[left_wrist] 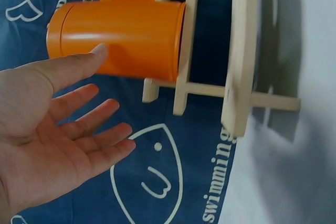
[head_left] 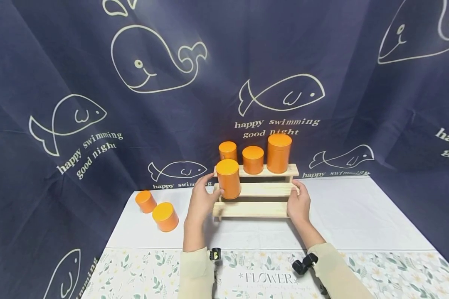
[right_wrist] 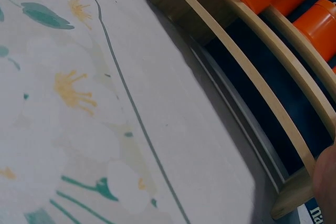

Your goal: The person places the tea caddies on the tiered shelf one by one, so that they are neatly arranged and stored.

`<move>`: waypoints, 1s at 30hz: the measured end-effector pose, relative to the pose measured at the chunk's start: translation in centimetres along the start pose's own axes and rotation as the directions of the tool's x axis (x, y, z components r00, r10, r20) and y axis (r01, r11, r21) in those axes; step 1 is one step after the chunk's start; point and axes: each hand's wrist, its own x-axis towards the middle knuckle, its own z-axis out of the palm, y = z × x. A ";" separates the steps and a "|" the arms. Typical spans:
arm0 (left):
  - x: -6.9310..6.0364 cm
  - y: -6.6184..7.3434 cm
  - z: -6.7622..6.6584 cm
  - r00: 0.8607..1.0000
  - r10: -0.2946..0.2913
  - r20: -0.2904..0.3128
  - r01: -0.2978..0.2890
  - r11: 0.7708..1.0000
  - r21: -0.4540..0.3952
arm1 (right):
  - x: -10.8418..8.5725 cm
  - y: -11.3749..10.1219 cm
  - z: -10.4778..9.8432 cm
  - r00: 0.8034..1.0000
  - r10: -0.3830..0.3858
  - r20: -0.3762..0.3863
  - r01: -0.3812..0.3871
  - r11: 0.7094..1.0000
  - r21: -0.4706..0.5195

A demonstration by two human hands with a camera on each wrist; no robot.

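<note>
Orange can [head_left: 229, 185] upright on rack's [head_left: 265, 189] middle shelf, left end — probably light, stiff, slick; grasp mid-wall. Left hand [head_left: 202, 200] spread, thumb at can, gripping nothing; right hand [head_left: 299, 204] at rack's right end — grip unclear.

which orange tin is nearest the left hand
The tin on the middle shelf, beside the left hand; three others stand on the top shelf, two on the table.
</note>
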 end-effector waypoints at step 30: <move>-1.8 -3.5 -7.4 0.964 -0.238 -0.122 0.260 0.937 0.234 | -0.1 0.0 0.1 1.000 -0.005 -0.020 0.005 1.000 0.004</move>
